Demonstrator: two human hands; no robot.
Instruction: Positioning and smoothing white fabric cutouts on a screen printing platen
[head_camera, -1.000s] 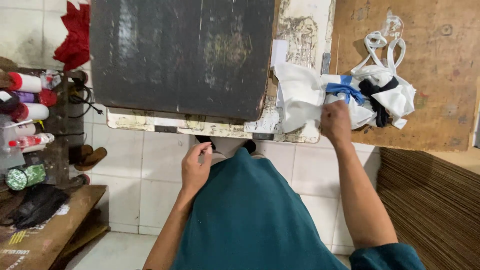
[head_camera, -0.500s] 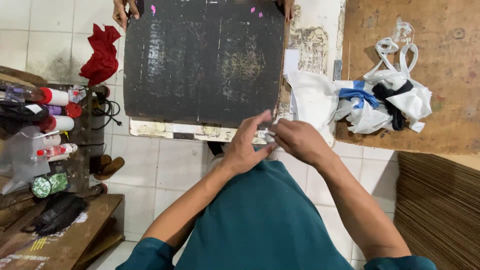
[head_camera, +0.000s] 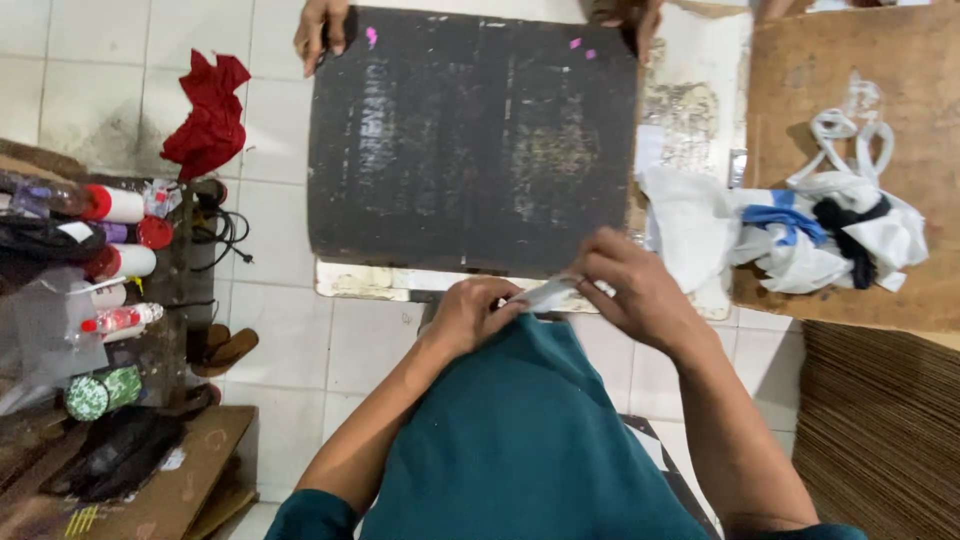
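My left hand (head_camera: 478, 312) and my right hand (head_camera: 634, 288) meet just below the near edge of a big black board (head_camera: 470, 140). Both pinch a small white strip (head_camera: 548, 293), stretched between the fingertips. The board lies on a worn white table (head_camera: 690, 110). To the right of my right hand lies a heap of white cloth and bags with blue and black pieces (head_camera: 800, 235). At the board's far edge another person's hands (head_camera: 322, 25) grip its corners.
A brown board (head_camera: 900, 60) carries the heap at the right; corrugated cardboard sheets (head_camera: 880, 430) lie below it. A shelf with spray cans and bottles (head_camera: 110, 260) stands at the left, a red rag (head_camera: 208, 115) on the tiled floor, sandals (head_camera: 225, 348) beside the shelf.
My right hand left the cloth heap and came to the middle. My left hand rose to meet it. Both now hold the white strip between them.
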